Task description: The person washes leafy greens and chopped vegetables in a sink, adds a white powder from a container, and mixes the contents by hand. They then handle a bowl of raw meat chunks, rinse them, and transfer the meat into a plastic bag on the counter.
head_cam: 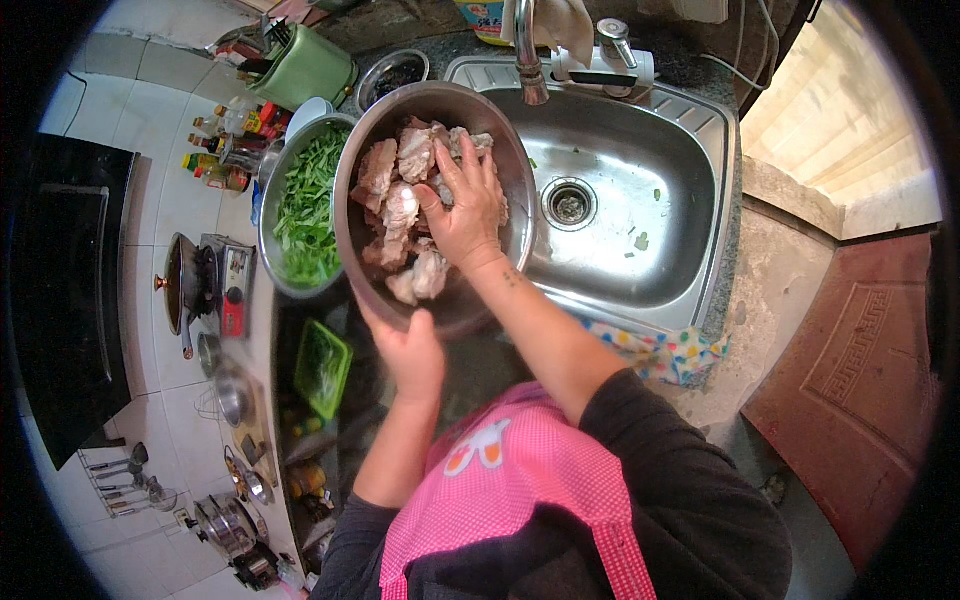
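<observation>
A large stainless steel bowl holds several chunks of pale pink meat. My left hand grips its near rim, thumb on the outside near the rim and the other fingers hidden under or behind the bowl. Inside the bowl my right hand lies on the meat with its fingers spread; whether it grips a piece cannot be told. To the left, a second metal bowl of cut green vegetables sits close against the meat bowl. The stainless steel sink with its drain is on the right.
A curved faucet rises behind the sink. A small bowl of dark pieces and a green utensil holder stand at the back. A green plastic basket is below left, a wok farther left. A dotted cloth lies along the front edge.
</observation>
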Demonstrator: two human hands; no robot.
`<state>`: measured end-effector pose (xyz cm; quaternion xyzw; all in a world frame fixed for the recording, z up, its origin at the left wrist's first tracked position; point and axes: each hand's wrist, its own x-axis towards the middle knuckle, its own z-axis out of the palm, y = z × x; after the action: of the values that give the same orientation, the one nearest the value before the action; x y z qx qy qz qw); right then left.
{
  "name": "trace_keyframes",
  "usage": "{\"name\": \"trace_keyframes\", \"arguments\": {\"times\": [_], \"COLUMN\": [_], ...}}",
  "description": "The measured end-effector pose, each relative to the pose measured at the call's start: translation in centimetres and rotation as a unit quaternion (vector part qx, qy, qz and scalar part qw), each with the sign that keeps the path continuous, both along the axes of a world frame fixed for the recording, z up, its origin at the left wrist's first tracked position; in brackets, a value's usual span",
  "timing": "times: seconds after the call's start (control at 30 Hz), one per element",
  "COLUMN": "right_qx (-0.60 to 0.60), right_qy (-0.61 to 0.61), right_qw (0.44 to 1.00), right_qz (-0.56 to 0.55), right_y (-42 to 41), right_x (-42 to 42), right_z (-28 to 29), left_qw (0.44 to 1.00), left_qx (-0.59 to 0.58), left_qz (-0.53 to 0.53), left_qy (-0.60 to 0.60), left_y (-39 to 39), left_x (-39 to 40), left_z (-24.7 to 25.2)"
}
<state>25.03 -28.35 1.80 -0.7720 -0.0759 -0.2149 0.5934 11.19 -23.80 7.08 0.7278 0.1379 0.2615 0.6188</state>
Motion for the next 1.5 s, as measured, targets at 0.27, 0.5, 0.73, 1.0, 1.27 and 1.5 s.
{"name": "trace_keyframes", "arguments": {"times": [0.27,0.5,0.73,1.0,1.27,1.5], "right_qx": [-0.004,-0.020,-0.006,0.010,0.030,0.020], "right_qy": [0.012,0.026,0.024,0.028,0.027,0.046], "right_qw": [1.000,0.999,1.000,1.000,0.999,0.999], "right_qz": [-0.003,-0.008,-0.004,-0.006,0.001,0.004], "right_y": [0.2,0.2,0.0,-0.1,-0.1,-0.3], "right_x": [0.1,0.1,0.1,0.1,0.2,-0.5], "right_z": [-0.8,-1.1,-1.3,-1.1,-1.8,-1.5], "left_qw": [1.000,0.999,0.998,0.996,0.997,0.997], "left_qx": [0.023,0.039,0.058,0.080,0.062,0.070], "left_qz": [-0.003,-0.009,-0.019,-0.034,-0.043,-0.037], "left_qy": [0.001,0.011,0.021,0.008,0.007,0.004], "left_y": [0.3,0.3,0.2,0.2,-0.4,-0.3], "left_x": [0.0,0.2,0.2,0.3,0.2,-0.1], "left_z": [-0.8,-0.9,-0.7,-0.9,-0.6,-0.8]}}
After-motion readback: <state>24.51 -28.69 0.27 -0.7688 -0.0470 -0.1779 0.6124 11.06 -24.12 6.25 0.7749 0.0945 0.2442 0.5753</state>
